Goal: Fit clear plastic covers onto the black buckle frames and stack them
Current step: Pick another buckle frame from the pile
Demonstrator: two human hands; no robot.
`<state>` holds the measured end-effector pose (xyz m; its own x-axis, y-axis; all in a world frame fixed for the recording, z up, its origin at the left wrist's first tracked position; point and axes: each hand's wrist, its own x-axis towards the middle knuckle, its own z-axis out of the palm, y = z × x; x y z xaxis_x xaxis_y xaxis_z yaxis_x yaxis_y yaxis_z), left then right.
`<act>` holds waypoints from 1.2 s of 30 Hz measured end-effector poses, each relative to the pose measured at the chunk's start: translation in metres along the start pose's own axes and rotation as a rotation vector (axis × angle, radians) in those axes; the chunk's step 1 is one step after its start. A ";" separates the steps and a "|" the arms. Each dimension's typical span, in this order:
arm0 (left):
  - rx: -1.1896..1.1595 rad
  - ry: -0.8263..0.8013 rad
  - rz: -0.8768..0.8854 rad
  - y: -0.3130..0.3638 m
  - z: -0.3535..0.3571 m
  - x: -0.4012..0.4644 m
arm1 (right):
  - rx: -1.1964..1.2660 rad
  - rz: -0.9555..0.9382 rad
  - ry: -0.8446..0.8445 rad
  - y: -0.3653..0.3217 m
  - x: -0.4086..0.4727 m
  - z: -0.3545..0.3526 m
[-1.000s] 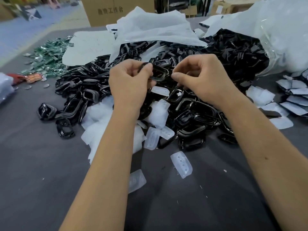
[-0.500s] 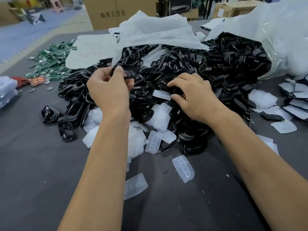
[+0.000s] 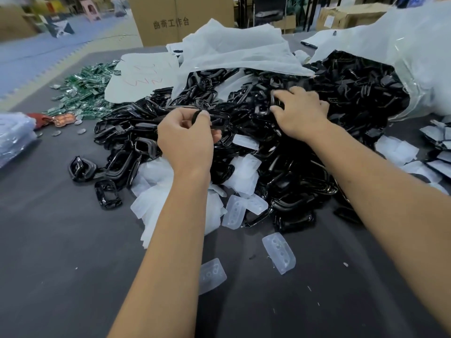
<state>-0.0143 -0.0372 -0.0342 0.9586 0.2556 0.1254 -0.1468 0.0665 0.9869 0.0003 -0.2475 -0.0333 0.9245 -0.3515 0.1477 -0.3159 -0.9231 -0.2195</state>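
Your work surface is the dark grey table [image 3: 61,264]. Across its far half lies the heap of black buckle frames [image 3: 305,152], which spills from the clear plastic bag [image 3: 424,59] at the far right corner. White plastic sheets [image 3: 234,52] lie on the far side of the heap. A cardboard box [image 3: 180,18] stands beyond the far edge. Green packets [image 3: 85,93] lie scattered toward the far left edge.

Your right hand [image 3: 300,112] rests on top of the heap, fingers curled down into the frames; you cannot tell whether it has hold of one. Your left hand [image 3: 186,140] is raised over the near-left part of the heap and pinches one black buckle frame [image 3: 214,119] between thumb and forefinger, the other fingers curled.

Loose clear plastic covers lie toward the near edge: one cover [image 3: 279,252] right of centre, another [image 3: 211,274] beside your left forearm.
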 end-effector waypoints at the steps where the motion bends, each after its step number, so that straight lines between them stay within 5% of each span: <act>1: 0.009 -0.005 0.000 -0.001 0.001 0.000 | -0.007 -0.001 -0.049 0.002 0.002 0.000; 6: 0.052 -0.021 0.000 -0.003 0.006 -0.003 | 0.212 -0.208 0.000 0.008 -0.006 -0.008; 20: 0.036 -0.039 0.011 -0.001 0.012 -0.009 | 0.834 -0.164 0.225 0.053 -0.052 -0.028; 31: -0.108 0.084 0.029 0.017 0.000 0.001 | 0.783 -0.145 0.351 0.055 -0.044 -0.024; 36: -0.169 0.103 0.002 0.029 -0.014 0.012 | 0.780 -0.176 0.215 0.048 -0.045 -0.029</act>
<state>-0.0106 -0.0188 -0.0058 0.9295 0.3527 0.1075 -0.1956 0.2246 0.9546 -0.0628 -0.2805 -0.0221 0.8607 -0.3071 0.4060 0.1415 -0.6218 -0.7703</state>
